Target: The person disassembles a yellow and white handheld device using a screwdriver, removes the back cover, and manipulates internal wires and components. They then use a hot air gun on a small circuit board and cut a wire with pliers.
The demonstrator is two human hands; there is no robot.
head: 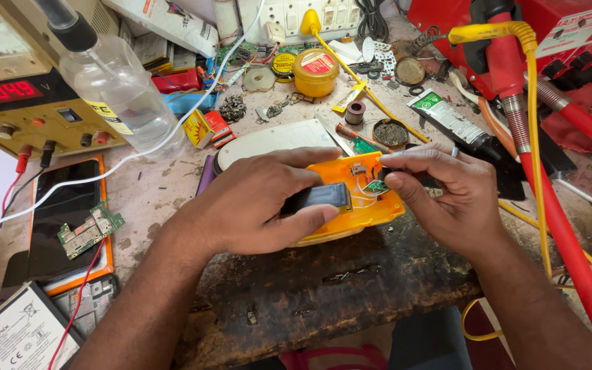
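Observation:
An opened orange plastic casing (361, 209) lies on the worn workbench (323, 274) in front of me. My left hand (255, 202) grips its near side and presses a dark flat battery (318, 197) between thumb and fingers. My right hand (440, 195) pinches a small green circuit board (378, 186) with thin white wires at the casing's right end. A ring shows on one right finger.
A power supply with a red display (8, 103) and a clear bottle (114, 85) stand at left. A phone with a loose board (70, 219) lies near the left edge. Yellow tins (315, 70), a tube (450, 123), a red hose (549, 205) and clutter fill the back and right.

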